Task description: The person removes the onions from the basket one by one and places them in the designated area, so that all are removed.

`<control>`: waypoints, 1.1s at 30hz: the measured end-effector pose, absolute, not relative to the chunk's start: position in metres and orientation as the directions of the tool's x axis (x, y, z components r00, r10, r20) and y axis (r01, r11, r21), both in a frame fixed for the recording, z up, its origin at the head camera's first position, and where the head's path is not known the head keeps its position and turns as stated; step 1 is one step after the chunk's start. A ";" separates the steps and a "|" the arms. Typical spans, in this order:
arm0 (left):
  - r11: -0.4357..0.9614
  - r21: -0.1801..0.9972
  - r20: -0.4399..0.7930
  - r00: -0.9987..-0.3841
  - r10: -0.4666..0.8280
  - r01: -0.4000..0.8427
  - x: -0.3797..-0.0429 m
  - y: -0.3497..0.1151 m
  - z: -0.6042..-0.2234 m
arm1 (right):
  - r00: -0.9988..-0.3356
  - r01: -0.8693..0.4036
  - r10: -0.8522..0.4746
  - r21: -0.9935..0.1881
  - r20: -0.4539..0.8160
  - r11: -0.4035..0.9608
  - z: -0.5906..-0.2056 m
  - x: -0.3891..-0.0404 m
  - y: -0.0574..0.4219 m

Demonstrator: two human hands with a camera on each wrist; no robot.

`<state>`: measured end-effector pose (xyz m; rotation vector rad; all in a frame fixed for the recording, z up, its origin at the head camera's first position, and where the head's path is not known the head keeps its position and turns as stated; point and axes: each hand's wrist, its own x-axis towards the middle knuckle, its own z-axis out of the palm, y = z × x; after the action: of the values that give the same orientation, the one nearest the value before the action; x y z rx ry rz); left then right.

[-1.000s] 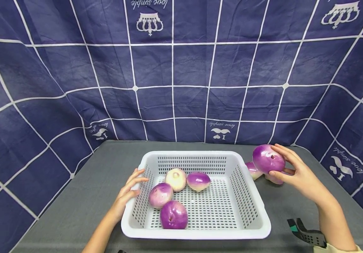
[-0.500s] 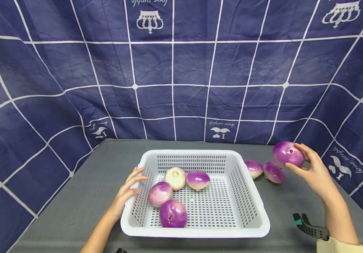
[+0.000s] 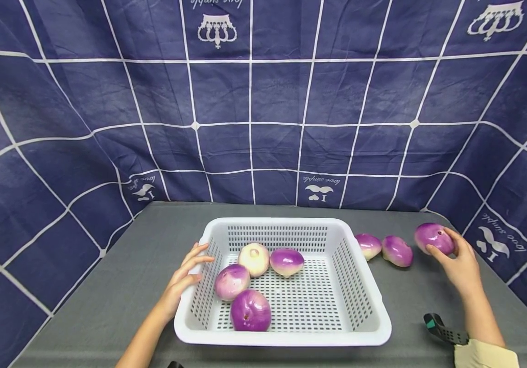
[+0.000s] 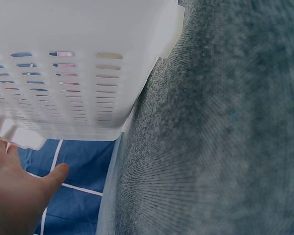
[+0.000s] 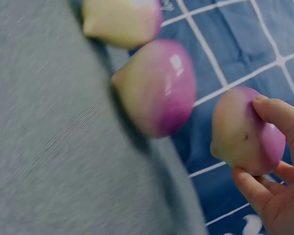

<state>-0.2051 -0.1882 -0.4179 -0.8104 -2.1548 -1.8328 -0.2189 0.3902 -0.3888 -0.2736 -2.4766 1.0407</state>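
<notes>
A purple-and-white vegetable (image 3: 431, 238) was gripped by the right hand (image 3: 464, 265), to the right of the white basket (image 3: 286, 339).
It was held between thumb and curled fingers; whether the table (image 3: 422, 294) was touched could not be told. A gentle, even grip was judged best, as the glossy, rounded skin might slip or roll. Care was needed around two similar vegetables (image 3: 397, 251) lying between it and the basket. Four more (image 3: 251, 312) were contained inside; the rim was touched by the left hand's (image 3: 178, 283) spread, fairly straight fingers.

A cream sleeve (image 3: 486, 353) meets a black, perforated strap (image 3: 454, 336) bearing a green patch (image 3: 431, 324)
</notes>
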 end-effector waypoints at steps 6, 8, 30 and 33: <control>0.083 0.854 0.478 -0.837 0.268 0.514 -0.204 -0.190 -0.421 | -0.878 0.061 0.400 -0.765 0.265 0.641 -0.414 -0.225 0.396; 0.080 0.856 0.475 -0.839 0.267 0.510 -0.203 -0.189 -0.422 | -0.864 0.074 0.433 -0.786 0.257 0.614 -0.421 -0.227 0.397; 0.074 0.881 0.433 -0.860 0.271 0.467 -0.204 -0.188 -0.417 | -0.890 0.018 0.395 -0.847 0.229 0.531 -0.440 -0.228 0.394; 0.077 0.875 0.442 -0.854 0.273 0.478 -0.204 -0.188 -0.417 | -0.891 0.015 0.392 -0.845 0.231 0.534 -0.441 -0.229 0.396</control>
<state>-0.2037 -0.1881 -0.4174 -0.7691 -2.1801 -1.8788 -0.2293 0.3961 -0.4410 -0.3334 -2.3815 1.3063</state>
